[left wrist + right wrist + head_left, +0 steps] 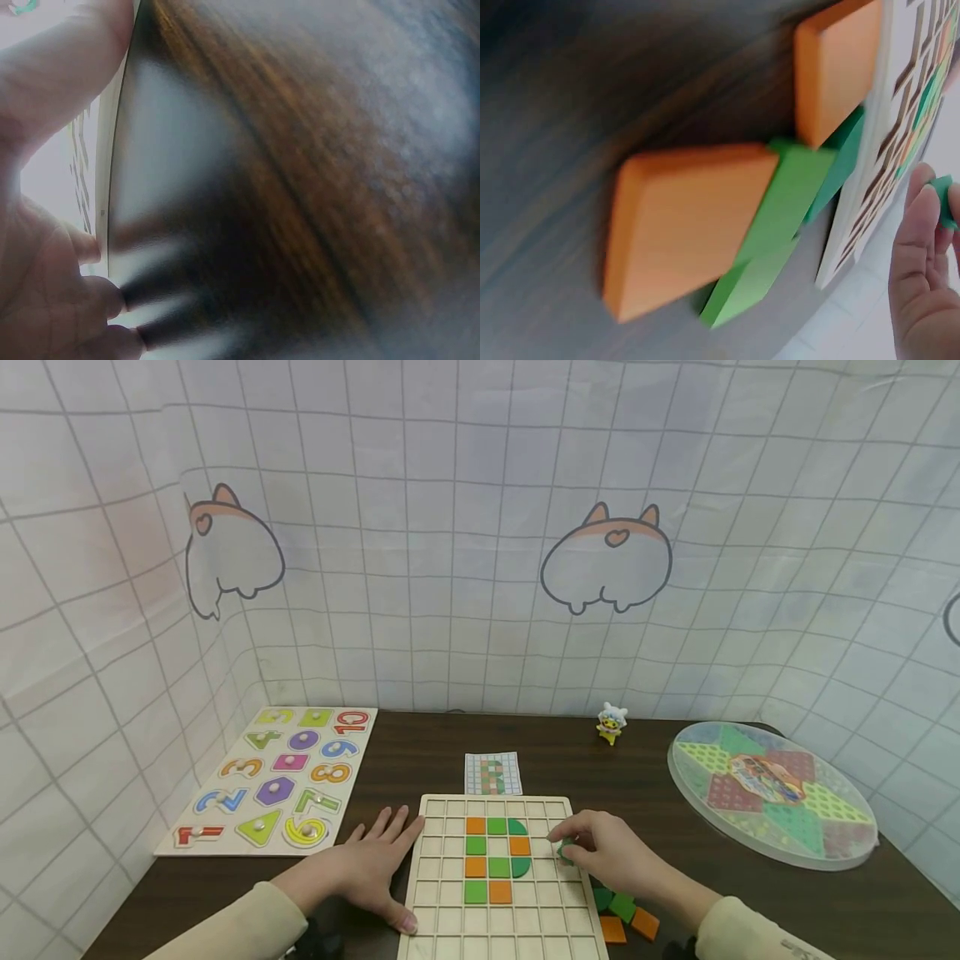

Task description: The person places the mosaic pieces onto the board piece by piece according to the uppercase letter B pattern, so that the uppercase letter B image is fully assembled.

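A green piece (943, 198) is pinched by the right hand (609, 850) at the grid board's (442, 917) right side; the board is best kept steadied by the left hand (372, 870), spread at its opposite edge.

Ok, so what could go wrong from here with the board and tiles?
The dark green piece pinched in the right hand might slip and fall. The loose tiles lie near that hand and could get nudged. The left hand is at the left edge of the board; a push there might shift it and jostle the placed tiles.
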`<state>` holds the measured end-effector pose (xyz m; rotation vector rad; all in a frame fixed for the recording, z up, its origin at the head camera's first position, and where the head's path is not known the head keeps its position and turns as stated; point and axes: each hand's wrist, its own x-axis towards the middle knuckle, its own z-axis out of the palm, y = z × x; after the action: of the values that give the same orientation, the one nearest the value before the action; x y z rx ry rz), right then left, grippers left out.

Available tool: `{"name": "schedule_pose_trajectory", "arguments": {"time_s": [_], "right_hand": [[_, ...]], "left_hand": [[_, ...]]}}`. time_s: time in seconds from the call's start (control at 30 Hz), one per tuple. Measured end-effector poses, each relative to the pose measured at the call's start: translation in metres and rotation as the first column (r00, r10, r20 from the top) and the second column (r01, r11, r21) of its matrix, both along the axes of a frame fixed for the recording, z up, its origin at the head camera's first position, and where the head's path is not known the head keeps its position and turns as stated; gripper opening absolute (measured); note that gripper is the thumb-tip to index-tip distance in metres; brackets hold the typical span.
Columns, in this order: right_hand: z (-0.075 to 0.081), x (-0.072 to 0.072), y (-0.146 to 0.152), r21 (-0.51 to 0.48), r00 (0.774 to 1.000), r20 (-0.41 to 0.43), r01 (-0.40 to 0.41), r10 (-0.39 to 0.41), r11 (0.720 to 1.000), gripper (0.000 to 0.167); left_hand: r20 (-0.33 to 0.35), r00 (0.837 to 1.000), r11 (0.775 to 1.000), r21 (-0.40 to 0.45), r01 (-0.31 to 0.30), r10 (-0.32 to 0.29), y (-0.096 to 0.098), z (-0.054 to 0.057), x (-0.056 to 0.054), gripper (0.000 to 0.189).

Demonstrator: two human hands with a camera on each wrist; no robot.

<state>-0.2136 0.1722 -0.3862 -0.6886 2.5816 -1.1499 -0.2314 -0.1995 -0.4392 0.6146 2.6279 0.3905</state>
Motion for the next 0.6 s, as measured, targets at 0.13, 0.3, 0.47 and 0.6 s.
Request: {"name": "schedule_pose_trajectory", "arguments": {"time_s": [0.13, 0.3, 0.47, 0.6], "right_hand": [[0.0, 0.001, -0.009, -0.058, 0.999, 0.045, 0.025, -0.023, 0.998, 0.021], [-0.003, 0.002, -0.014, -0.069, 0.999, 0.05, 0.021, -0.018, 0.997, 0.013], [-0.005, 0.003, -0.021, -0.055, 0.998, 0.057, -0.015, 0.018, 0.998, 0.011], [-0.007, 0.007, -0.03, -0.032, 0.997, 0.067, -0.031, 0.033, 0.999, 0.009]], "left_hand": [[-0.001, 1.0, 1.0, 0.001, 0.0, 0.0, 0.0, 0.0, 0.0, 0.144], [-0.006, 1.0, 1.0, -0.005, 0.001, -0.001, -0.001, -0.001, 0.0, 0.145], [-0.005, 1.0, 1.0, -0.008, -0.001, 0.001, 0.0, -0.002, -0.001, 0.145], [-0.003, 1.0, 1.0, -0.009, -0.002, 0.002, 0.0, -0.002, -0.001, 0.145]]}}
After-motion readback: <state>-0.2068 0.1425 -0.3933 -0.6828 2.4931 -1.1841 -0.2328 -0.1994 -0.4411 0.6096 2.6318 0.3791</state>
